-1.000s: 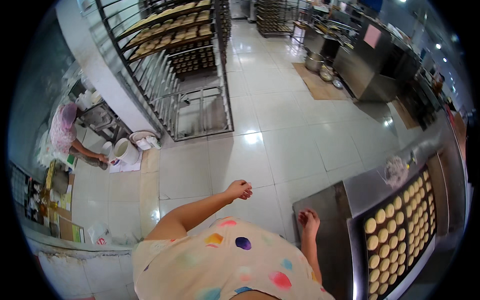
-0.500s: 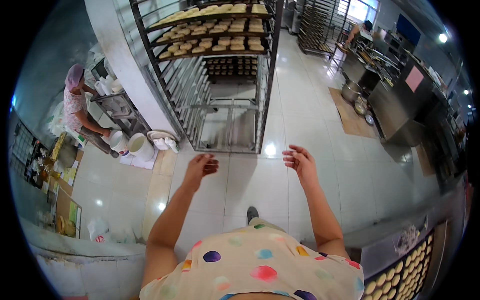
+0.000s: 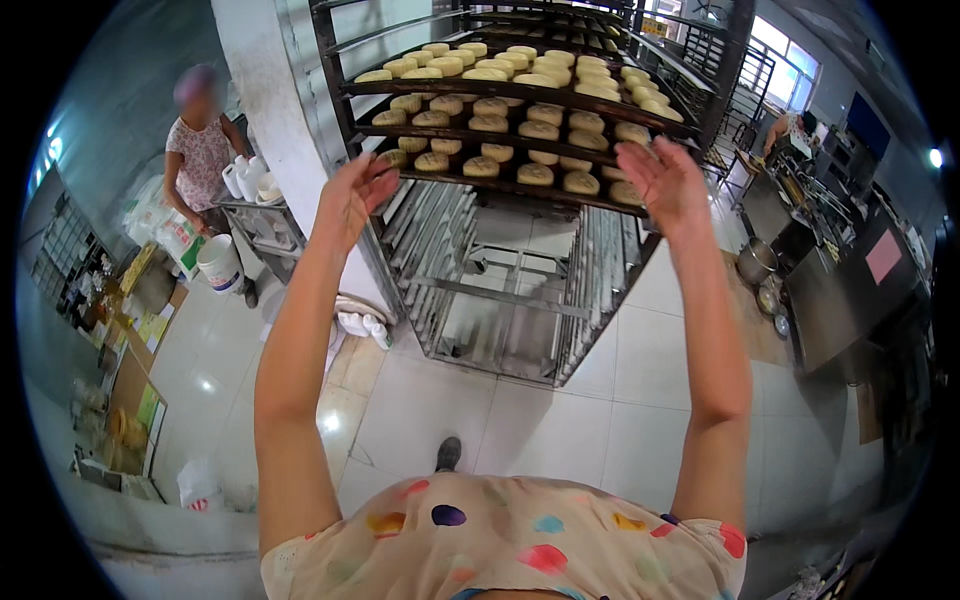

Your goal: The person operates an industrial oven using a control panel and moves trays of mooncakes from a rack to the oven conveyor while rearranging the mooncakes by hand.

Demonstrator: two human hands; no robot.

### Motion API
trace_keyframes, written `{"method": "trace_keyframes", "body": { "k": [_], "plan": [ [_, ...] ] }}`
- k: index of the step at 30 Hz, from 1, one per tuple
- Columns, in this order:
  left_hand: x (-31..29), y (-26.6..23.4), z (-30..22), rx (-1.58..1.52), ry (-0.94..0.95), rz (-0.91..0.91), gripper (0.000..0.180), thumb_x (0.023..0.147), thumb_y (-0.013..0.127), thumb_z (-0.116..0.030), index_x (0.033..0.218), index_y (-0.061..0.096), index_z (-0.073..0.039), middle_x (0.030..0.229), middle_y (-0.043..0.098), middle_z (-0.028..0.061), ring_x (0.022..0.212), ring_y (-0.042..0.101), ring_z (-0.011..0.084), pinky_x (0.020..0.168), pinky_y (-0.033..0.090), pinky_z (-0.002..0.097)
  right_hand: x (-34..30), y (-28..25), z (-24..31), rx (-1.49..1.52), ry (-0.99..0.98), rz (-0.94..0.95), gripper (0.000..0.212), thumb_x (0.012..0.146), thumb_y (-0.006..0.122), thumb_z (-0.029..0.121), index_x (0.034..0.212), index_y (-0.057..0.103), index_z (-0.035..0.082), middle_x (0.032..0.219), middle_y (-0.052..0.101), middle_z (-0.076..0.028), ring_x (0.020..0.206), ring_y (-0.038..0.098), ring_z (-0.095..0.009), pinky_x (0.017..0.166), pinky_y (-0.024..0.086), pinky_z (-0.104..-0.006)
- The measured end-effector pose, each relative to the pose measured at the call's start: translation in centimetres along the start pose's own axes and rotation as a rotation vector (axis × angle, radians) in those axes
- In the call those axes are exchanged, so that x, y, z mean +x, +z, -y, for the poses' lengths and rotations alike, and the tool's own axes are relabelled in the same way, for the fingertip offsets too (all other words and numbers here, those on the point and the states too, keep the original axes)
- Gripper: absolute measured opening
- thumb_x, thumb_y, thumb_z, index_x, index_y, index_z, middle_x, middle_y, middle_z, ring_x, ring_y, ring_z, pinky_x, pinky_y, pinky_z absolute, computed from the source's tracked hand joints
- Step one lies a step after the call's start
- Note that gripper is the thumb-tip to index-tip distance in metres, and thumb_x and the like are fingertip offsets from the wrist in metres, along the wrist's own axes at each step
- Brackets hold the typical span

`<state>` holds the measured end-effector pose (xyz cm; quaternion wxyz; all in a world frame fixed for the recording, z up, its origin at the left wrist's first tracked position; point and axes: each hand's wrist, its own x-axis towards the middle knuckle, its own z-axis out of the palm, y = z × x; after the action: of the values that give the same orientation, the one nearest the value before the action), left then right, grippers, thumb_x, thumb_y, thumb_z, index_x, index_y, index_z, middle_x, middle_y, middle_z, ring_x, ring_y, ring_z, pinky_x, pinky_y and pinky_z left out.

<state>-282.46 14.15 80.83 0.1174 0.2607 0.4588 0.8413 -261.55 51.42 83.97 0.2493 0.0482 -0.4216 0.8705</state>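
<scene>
A tall metal rack [image 3: 500, 298] stands before me, with dark baking trays of round, pale pastries on its upper levels. My left hand [image 3: 352, 200] is raised at the left end of the lowest loaded tray [image 3: 515, 190], fingers apart. At that tray's right end is my right hand [image 3: 668, 188], open with its fingers spread. Neither hand holds anything; whether the fingertips touch the tray or rack I cannot tell. Patterned pastries [image 3: 535, 175] sit in rows on the lowest loaded tray. Smoother ones [image 3: 490, 74] lie on a higher tray [image 3: 520, 90].
Left of the rack rises a white pillar [image 3: 262, 120]. Beyond it a person [image 3: 195, 150] stands by a white bucket [image 3: 217, 262] and a cart [image 3: 262, 228]. Steel equipment [image 3: 830, 300] and a pot [image 3: 757, 262] are at the right. Another person [image 3: 790, 130] is far right.
The rack is now closer. Both hands have risen from low in front of me to the two ends of the lowest loaded tray. The person at left stands more upright, with a bucket lifted.
</scene>
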Motion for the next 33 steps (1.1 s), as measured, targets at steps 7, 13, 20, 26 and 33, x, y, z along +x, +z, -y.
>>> {"method": "trace_keyframes", "body": {
  "k": [7,13,20,26,33],
  "plan": [
    [15.2,-0.2,-2.5,-0.285,-0.111,0.170,0.039,0.086,0.065,-0.023,0.111,0.051,0.004,0.106,0.058,0.0171,0.100,0.059,0.0291,0.088,0.053,0.0389,7.9,0.8,-2.1,0.113,-0.152,-0.238,0.028,0.084,0.062,0.018,0.100,0.051,-0.002,0.102,0.057,-0.020,0.099,0.058,-0.032,0.091,0.051,-0.0403],
    [19.0,0.4,-1.5,-0.500,-0.317,0.063,0.043,0.075,0.064,-0.013,0.112,0.051,0.003,0.108,0.058,0.0198,0.107,0.054,0.0343,0.098,0.045,0.0500,11.7,0.4,-2.9,0.124,-0.271,-0.476,0.015,0.077,0.062,0.012,0.087,0.056,0.002,0.091,0.062,-0.014,0.084,0.062,-0.030,0.080,0.055,-0.0441],
    [9.4,1.2,-5.0,-0.464,-0.163,0.168,0.048,0.082,0.061,-0.016,0.120,0.042,0.005,0.122,0.048,0.0219,0.116,0.048,0.0393,0.099,0.044,0.0519,1.7,4.9,-2.8,-0.001,-0.317,-0.464,0.027,0.078,0.064,0.017,0.098,0.054,0.001,0.099,0.058,-0.014,0.089,0.059,-0.028,0.085,0.052,-0.0416],
    [2.4,-6.4,-7.3,-0.540,-0.066,0.513,0.085,0.083,0.047,-0.066,0.140,0.030,-0.005,0.141,0.036,0.0173,0.129,0.035,0.0407,0.104,0.025,0.0635,-9.5,4.8,-2.5,0.139,-0.480,-0.264,0.050,0.086,0.056,0.041,0.118,0.052,0.003,0.117,0.057,-0.014,0.112,0.054,-0.030,0.095,0.046,-0.0436],
    [8.2,-6.9,-7.2,-0.265,0.032,0.271,0.041,0.093,0.047,-0.033,0.119,0.051,-0.001,0.115,0.058,0.0145,0.103,0.058,0.0264,0.094,0.046,0.0374,-5.8,-0.2,1.5,-0.263,-0.650,-0.466,0.029,0.093,0.048,0.021,0.118,0.057,0.010,0.115,0.058,-0.006,0.105,0.056,-0.016,0.094,0.044,-0.0318]
  ]
}}
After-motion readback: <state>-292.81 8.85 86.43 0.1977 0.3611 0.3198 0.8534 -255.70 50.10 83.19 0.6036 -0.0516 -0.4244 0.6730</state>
